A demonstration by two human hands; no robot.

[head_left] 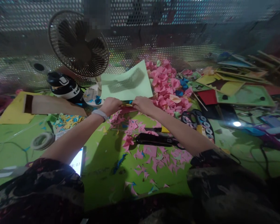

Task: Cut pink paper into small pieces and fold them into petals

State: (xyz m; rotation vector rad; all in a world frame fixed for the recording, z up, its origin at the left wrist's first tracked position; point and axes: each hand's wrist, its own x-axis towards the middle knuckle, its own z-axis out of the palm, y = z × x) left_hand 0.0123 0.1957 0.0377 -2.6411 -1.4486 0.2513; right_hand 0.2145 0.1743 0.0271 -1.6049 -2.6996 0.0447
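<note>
A pale green sheet of paper point(127, 82) is held up in front of me, its far edge raised and its surface curved, with a shadow across it. My left hand point(110, 105), with a light band on the wrist, is closed at the near left edge of the sheet. Closed at the same near edge, to the right, is my right hand point(142, 104). The fingertips are partly hidden, and something reddish shows beneath them. Pink paper flowers point(165, 84) are heaped just right of the sheet. Below the hands lie pink paper scraps point(156, 155) and a black-handled tool point(154, 139).
A fan point(80, 46) and a black bottle point(64, 87) stand at back left. Nearer are a tape roll point(42, 141) and a lit phone point(77, 163). At right are a black tray of small rolls point(204, 123), a green tray point(245, 95) and stacked paper. A perforated metal panel point(177, 46) rises behind.
</note>
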